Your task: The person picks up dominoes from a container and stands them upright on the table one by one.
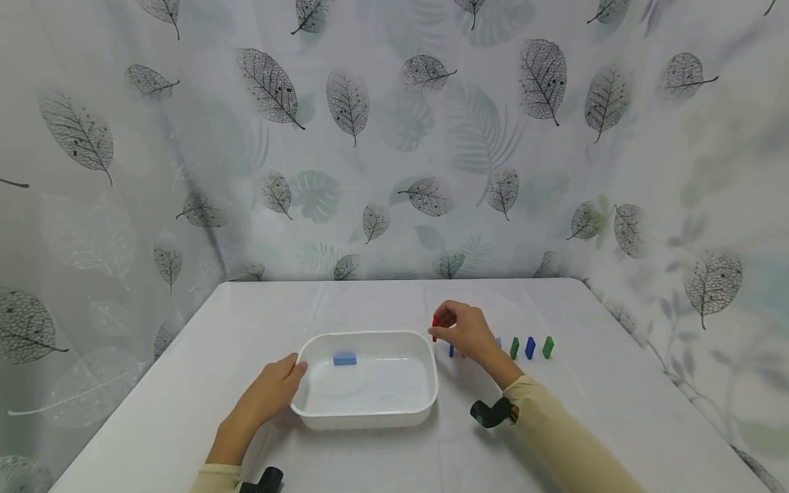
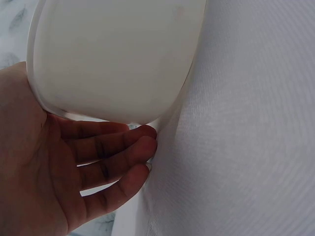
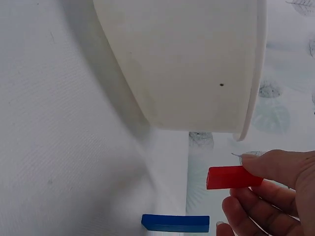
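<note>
A white rectangular tub [image 1: 364,422] stands on the table with one light-blue block [image 1: 344,359] lying inside. My left hand [image 1: 272,392] holds the tub at its left rim, thumb at the top edge. In the left wrist view its fingers [image 2: 113,156] lie along the outer wall. My right hand [image 1: 464,331] pinches a red block [image 3: 231,177] between thumb and fingers, above the table and just beyond the tub's right rim. Below that hand a dark-blue block [image 3: 175,223] stands on the table.
To the right stand more blocks in a row: a green block [image 1: 514,348], a blue block [image 1: 530,348] and another green block [image 1: 548,347]. Some blocks are partly hidden behind my right hand. A leaf-print curtain [image 1: 382,137] hangs behind the white table [image 1: 271,308].
</note>
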The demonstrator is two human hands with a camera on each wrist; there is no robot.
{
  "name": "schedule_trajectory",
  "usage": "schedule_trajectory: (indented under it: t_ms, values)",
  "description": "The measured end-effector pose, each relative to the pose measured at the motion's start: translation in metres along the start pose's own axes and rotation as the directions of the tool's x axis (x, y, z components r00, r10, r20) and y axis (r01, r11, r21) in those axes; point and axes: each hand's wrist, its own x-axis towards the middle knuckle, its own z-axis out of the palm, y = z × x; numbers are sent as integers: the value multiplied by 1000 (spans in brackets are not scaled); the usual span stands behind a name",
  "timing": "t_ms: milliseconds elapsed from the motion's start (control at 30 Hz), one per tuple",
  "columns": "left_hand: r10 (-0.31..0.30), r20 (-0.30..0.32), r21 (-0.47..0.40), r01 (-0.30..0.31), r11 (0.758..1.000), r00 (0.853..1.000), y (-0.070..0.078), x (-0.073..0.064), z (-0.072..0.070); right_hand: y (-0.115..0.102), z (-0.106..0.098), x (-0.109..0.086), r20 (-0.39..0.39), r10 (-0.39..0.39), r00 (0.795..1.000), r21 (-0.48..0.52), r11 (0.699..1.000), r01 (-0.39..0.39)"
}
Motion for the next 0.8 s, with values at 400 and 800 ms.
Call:
schedule_trajectory:
  t_ms: [400,800]
  values:
    - [-15,5,0,15,1000,1000,-2,2,1,7,3,3,8,7,1000,-18,1000,-7]
    - [-10,-6,1,10,1000,1000,-1,1,2,8,4,6,30,23,999,-51,998,-22]
